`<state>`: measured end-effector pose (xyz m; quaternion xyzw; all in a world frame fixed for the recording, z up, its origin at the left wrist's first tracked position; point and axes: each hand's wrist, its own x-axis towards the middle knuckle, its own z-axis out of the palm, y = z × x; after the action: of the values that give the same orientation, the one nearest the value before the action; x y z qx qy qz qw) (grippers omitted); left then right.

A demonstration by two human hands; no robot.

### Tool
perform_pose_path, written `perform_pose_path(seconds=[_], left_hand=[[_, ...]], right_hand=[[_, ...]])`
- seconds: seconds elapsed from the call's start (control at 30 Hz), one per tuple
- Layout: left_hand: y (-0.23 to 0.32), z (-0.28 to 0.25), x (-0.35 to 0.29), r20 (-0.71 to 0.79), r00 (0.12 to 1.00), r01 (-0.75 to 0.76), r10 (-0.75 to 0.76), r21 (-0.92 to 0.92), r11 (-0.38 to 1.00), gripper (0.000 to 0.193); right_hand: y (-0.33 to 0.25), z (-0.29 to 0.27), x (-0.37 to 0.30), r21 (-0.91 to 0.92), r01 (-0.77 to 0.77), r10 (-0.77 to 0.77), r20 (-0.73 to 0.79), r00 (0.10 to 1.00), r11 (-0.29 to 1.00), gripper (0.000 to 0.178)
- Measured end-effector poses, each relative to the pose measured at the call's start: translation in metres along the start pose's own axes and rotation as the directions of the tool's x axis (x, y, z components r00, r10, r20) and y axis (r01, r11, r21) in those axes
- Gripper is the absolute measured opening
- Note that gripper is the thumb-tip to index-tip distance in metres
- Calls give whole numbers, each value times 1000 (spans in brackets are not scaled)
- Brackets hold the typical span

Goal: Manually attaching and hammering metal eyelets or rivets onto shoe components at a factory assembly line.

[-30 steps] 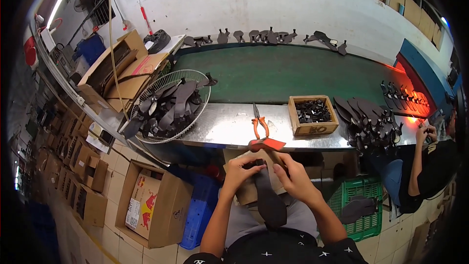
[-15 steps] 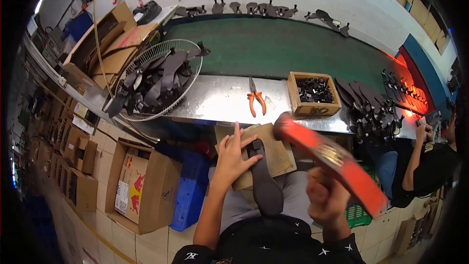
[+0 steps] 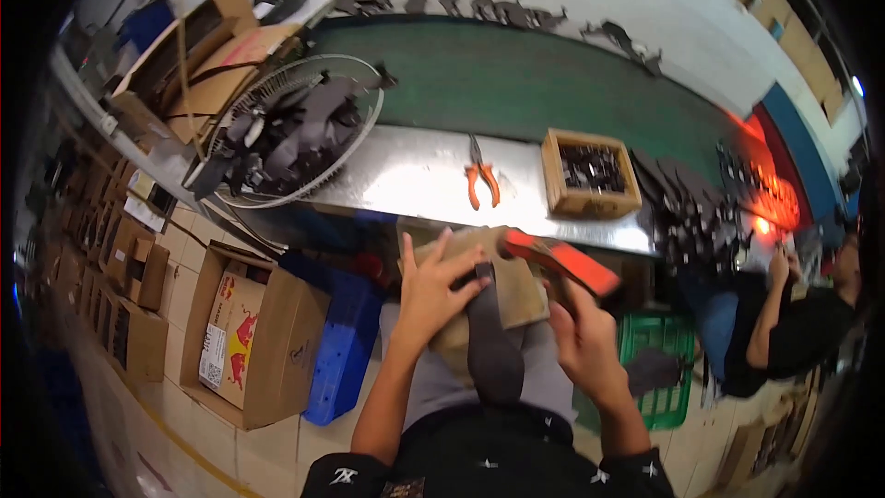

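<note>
Across my lap lies a dark grey shoe sole (image 3: 495, 350), its narrow end on a worn tan board (image 3: 525, 300). My left hand (image 3: 433, 290) steadies that narrow end, thumb and forefinger on either side of it and the other fingers spread over the board. A small black piece (image 3: 484, 270) sits at the tip of the sole, partly hidden by the fingers. My right hand (image 3: 587, 341) is closed round the handle of a hammer with a red head (image 3: 562, 260). The dark striking face is just right of the black piece, apparently above the board.
On the metal bench lie orange-handled pliers (image 3: 481, 186) beside a wooden box (image 3: 590, 207) of small black parts. A wire basket (image 3: 373, 129) of soles stands left. Behind runs a green conveyor belt (image 3: 516, 74). Cardboard box (image 3: 286, 360), blue crate (image 3: 341, 360) and green crate (image 3: 664, 413) flank me; a co-worker (image 3: 784, 332) sits right.
The hammer has swung down and left, from high on the right to close by the sole's narrow end. My left hand stays at the sole, its forefinger now nearer the tip.
</note>
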<state>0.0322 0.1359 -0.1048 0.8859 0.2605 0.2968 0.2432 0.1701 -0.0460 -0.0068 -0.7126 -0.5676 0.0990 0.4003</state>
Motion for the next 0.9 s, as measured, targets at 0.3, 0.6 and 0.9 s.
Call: perform_pose_path(seconds=[0.3,0.6,0.9], left_hand=[[91,-75,-55,256,966,194,-29,-648,736,17],[113,-90,-66,469,882,407,56,-815,412,19],[109,-80,-64,545,704,459,454,-838,295,23]], right_hand=[[30,18,19,-341,302,-241,210,947,890,45],[-21,-39,39,525,200,-508,548,665,828,39],[-37,-41,55,655,56,-653,736,176,753,22]])
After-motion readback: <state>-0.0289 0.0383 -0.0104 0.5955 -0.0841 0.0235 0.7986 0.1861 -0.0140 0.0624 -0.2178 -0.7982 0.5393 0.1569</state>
